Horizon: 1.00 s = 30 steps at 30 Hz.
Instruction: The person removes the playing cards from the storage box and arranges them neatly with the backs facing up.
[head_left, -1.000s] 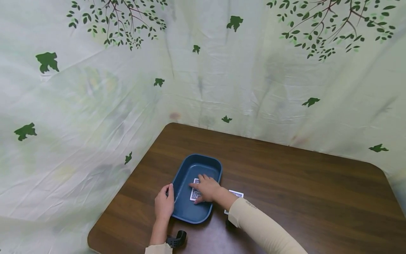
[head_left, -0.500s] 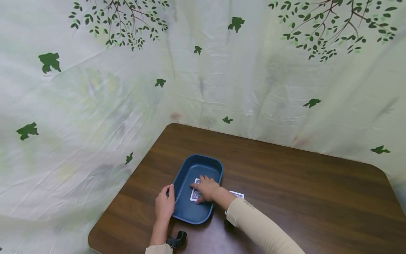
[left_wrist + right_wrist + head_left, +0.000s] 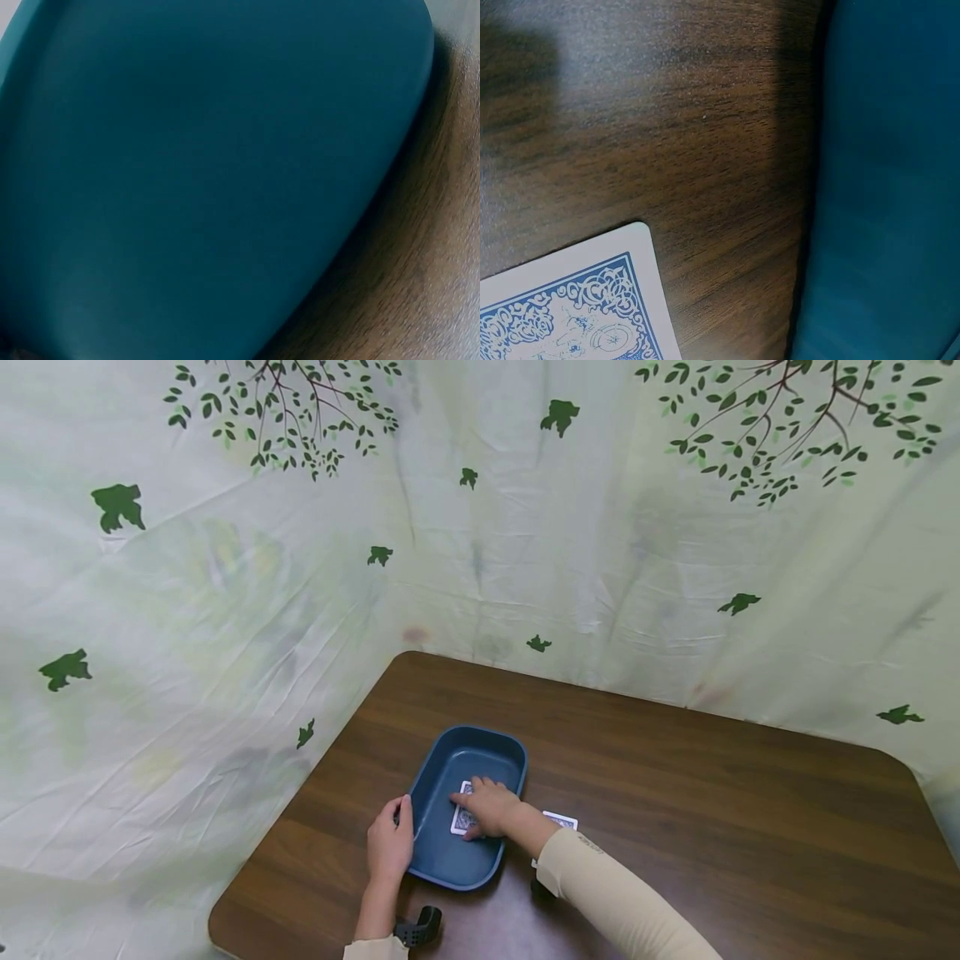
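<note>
In the head view a blue rectangular tray (image 3: 453, 864) with rounded corners stands on the brown table. My left hand (image 3: 389, 839) grips its left rim, with the thumb over the edge. A blue-and-white playing card (image 3: 461, 823) lies face down on the tray floor. Over that card my right hand (image 3: 491, 806) reaches in from the right with spread fingers, covering its right part; whether the fingertips press it cannot be told. The tray's outer wall (image 3: 210, 172) fills most of the left wrist view.
Outside the tray, under my right forearm, another playing card (image 3: 561, 819) lies partly hidden on the table (image 3: 675, 793). The right wrist view shows its patterned back (image 3: 570, 315) near the tray wall (image 3: 885, 187). A leaf-printed cloth (image 3: 600, 527) hangs behind the table.
Both hands stay in place on and in the tray. The head view has shifted very slightly; nothing else visibly differs.
</note>
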### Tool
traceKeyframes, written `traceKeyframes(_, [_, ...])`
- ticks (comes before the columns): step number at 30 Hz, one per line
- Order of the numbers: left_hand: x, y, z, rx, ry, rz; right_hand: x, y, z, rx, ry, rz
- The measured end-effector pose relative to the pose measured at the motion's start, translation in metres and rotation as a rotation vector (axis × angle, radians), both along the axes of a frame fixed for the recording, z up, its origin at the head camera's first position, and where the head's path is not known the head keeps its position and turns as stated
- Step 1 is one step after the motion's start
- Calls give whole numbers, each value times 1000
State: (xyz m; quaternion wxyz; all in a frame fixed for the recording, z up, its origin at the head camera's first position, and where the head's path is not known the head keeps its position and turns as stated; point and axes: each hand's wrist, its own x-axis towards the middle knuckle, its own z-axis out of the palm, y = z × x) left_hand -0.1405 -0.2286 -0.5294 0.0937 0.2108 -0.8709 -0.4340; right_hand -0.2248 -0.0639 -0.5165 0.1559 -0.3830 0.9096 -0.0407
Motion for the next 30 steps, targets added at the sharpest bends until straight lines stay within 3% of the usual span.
traceKeyframes(12, [0,1,0,-8,19,9,1,1,2,-21,6,12])
traceKeyframes(20, [1,1,1,-5,-5,7,-1,2,7,-84,22,16])
traceKeyframes(30, [1,2,1,-17,8,15,-8,8,30,-180,-12,-6])
